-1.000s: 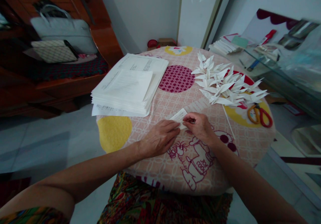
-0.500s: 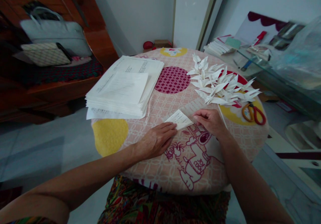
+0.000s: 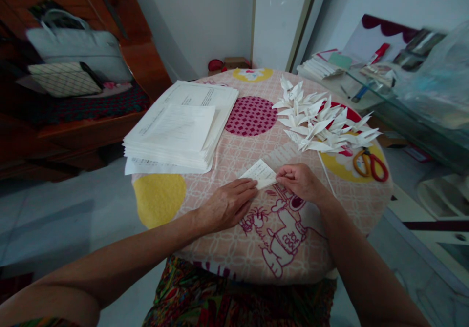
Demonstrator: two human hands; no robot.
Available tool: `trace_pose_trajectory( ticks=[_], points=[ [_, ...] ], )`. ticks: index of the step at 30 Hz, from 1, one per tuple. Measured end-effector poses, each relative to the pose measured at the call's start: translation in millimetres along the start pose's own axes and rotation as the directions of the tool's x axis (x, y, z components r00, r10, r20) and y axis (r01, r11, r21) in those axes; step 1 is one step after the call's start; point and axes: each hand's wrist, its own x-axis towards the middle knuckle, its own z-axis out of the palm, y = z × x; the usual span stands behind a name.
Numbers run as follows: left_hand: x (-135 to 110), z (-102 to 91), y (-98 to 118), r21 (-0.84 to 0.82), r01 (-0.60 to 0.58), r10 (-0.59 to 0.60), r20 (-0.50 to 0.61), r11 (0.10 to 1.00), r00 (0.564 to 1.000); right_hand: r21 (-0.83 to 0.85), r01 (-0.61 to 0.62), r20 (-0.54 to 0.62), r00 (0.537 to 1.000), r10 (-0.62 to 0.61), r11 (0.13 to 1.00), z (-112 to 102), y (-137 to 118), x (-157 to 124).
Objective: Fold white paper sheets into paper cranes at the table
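A small folded white paper [image 3: 259,173] lies on the round table's patterned pink cloth [image 3: 256,249]. My left hand [image 3: 229,202] rests flat on the cloth with its fingers stretched out, their tips pressing the paper's near left edge. My right hand [image 3: 300,180] is curled in a pinch at the paper's right corner. A pile of several folded white paper cranes [image 3: 322,124] lies beyond my right hand. Red-and-orange scissors [image 3: 370,163] sit to the right of the pile.
A thick stack of printed white sheets [image 3: 179,127] covers the table's far left. A wooden bench with a grey bag [image 3: 78,46] stands at the left. A glass-topped surface with papers and pens [image 3: 351,75] is at the right. Grey tiled floor surrounds the table.
My right hand slid right along the paper's edge, then came back to its right corner. The left hand stayed pressed on the paper. The view shifted slightly.
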Motion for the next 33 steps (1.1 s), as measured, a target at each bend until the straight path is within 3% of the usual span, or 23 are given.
trace_pose_trajectory(
  ticks=[20, 27, 33],
  points=[
    [-1.1, -0.1, -0.6, -0.01, 0.001, -0.001, 0.0, 1.0, 1.0, -0.308, -0.109, -0.034, 0.994, 0.104, 0.945, 6.9, -12.1, 4.4],
    [7.8, -6.2, 6.6, 0.148, 0.036, -0.058, 0.146, 0.988, 0.988, -0.379, -0.159, -0.021, 0.986, 0.164, 0.912, 7.6, -15.6, 5.4],
    [19.3, -9.2, 15.3, 0.283, 0.07, -0.152, 0.279, 0.957, 0.948, -0.51, -0.201, -0.06, 0.978, 0.198, 0.836, 14.0, -25.4, 4.8]
  ],
)
